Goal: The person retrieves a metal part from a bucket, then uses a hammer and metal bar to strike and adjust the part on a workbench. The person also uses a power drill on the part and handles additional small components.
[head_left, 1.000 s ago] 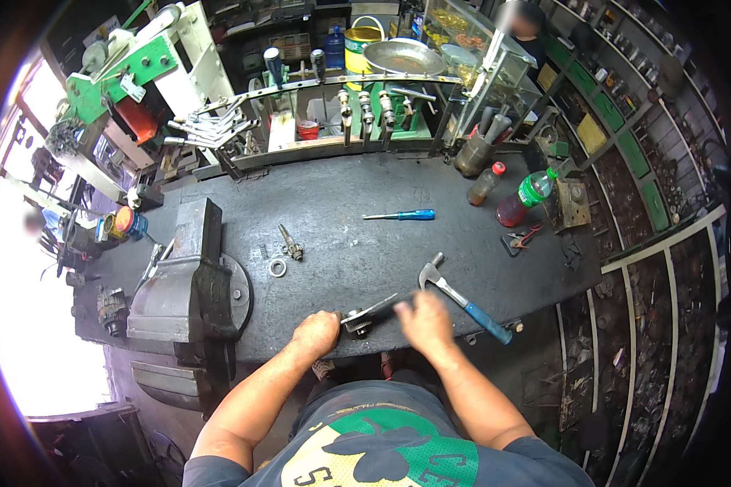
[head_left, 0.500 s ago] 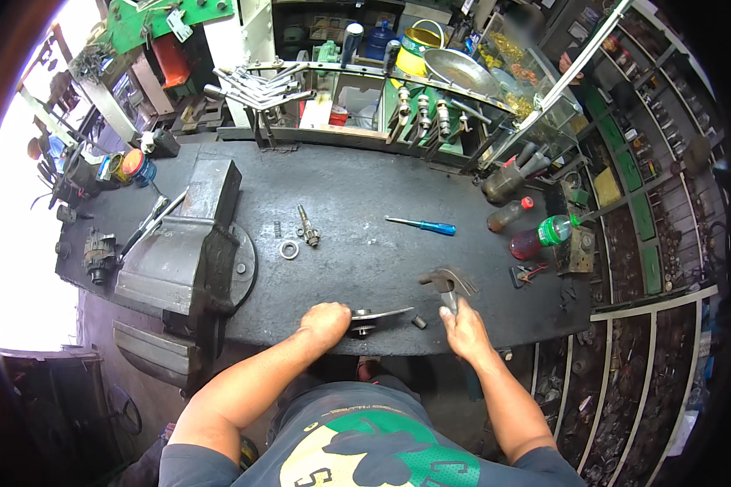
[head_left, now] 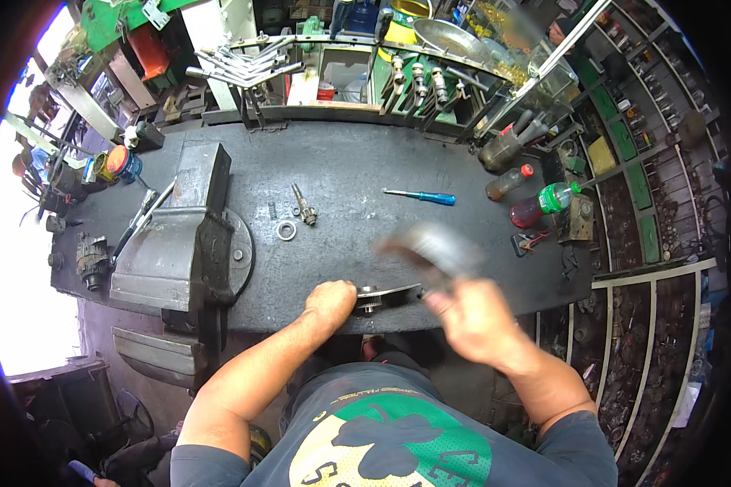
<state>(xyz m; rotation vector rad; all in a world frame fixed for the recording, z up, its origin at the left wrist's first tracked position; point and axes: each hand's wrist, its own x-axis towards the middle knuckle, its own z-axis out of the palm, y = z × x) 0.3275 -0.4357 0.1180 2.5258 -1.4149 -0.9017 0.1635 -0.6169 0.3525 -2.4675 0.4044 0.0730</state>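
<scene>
My left hand (head_left: 333, 302) is closed around one end of a flat metal plate with a toothed wheel (head_left: 371, 307) under it, at the front edge of the workbench. The plate's narrow end (head_left: 402, 289) points right, toward my other hand. My right hand (head_left: 481, 323) grips a hammer (head_left: 432, 250), whose head is smeared by motion above the bench, beyond and right of the plate. Farther back lie a small geared shaft (head_left: 305, 206), a metal ring (head_left: 286, 230) and a spring (head_left: 272, 210). A blue-handled screwdriver (head_left: 421, 196) rests right of them.
A large bench vise (head_left: 167, 256) stands on the left of the black workbench (head_left: 341, 170). Two bottles of dark liquid, one red-capped (head_left: 508, 183) and one green-capped (head_left: 541, 205), stand at the right. Wrenches (head_left: 250, 66) fill a rack along the back.
My right hand has come up and the hammer is now in fast motion, higher over the bench. My left hand still holds the metal plate. The whole view has shifted slightly.
</scene>
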